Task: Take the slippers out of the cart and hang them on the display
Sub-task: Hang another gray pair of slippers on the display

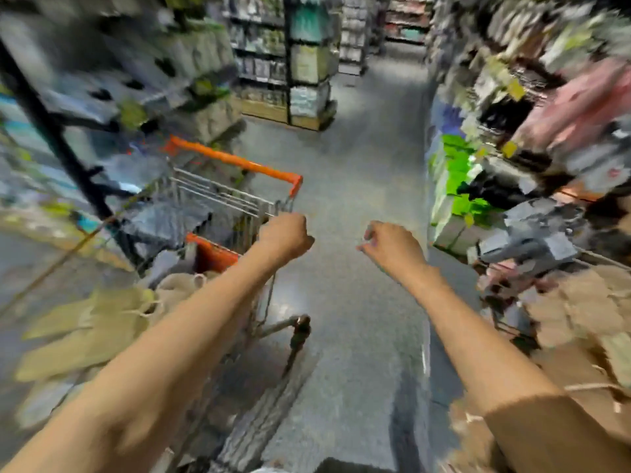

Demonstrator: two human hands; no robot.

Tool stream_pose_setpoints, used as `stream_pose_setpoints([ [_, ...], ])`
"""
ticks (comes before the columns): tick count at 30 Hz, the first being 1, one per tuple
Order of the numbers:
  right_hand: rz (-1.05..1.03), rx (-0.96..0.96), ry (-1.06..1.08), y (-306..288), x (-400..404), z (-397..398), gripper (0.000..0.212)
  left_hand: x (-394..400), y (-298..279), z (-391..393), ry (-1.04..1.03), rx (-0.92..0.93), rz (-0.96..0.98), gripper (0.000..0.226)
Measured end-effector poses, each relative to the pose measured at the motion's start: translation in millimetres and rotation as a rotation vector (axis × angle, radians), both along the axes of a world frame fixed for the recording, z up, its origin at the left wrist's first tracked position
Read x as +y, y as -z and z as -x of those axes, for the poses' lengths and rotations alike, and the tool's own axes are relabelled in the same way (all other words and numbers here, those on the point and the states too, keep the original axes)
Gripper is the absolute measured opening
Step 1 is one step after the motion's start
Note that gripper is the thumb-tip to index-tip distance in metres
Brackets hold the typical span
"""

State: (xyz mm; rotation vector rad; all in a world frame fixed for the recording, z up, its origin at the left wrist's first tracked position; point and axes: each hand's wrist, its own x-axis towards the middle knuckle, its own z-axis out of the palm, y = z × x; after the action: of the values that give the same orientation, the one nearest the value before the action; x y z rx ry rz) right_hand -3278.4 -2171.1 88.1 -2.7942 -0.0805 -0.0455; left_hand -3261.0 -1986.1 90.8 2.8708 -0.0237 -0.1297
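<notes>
Blurred view: the cart [218, 203] sat left of centre, beige slippers [102, 322] heaped lower left, nearer the left hand [285, 233], curled, seemingly empty. The right hand [389, 247] hung loosely curled, empty.

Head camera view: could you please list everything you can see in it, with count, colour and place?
cart: one, metal wire with orange handle and trim, left of centre in the aisle.
slippers: several, beige, blurred, at lower left beside the cart; exact count unclear.
display: one, on the right, hung with grey, pink, black and tan goods, heavily blurred.
green packs: a stack, bright green and white, low on the right side.
shelves: rows on the left and at the far end, mixed colours, blurred.
floor: grey, running down the middle.
left hand: fingers curled, at the cart's near rim; grip unclear through blur.
right hand: loosely curled, holding nothing, above the floor.
</notes>
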Motion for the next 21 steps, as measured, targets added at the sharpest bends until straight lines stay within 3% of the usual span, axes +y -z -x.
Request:
stream_pose_setpoints([
  [5, 0.009, 0.008, -0.303, -14.6, 139.5, -69.1, 0.021, 133.6, -6.0, 3.2, -0.317, -0.007, 0.011, 0.039],
  [10, -0.064, 0.038, -0.528, -6.0, 247.5, -97.5, 0.020, 227.1, 15.3, 18.3, -0.547, 0.110, -0.022, 0.027],
  [21, 0.040, 0.187, -0.868, 41.2, 370.6, -174.0, 0.019, 296.4, 52.8, 4.4, -0.891, 0.256, 0.000, 0.020],
])
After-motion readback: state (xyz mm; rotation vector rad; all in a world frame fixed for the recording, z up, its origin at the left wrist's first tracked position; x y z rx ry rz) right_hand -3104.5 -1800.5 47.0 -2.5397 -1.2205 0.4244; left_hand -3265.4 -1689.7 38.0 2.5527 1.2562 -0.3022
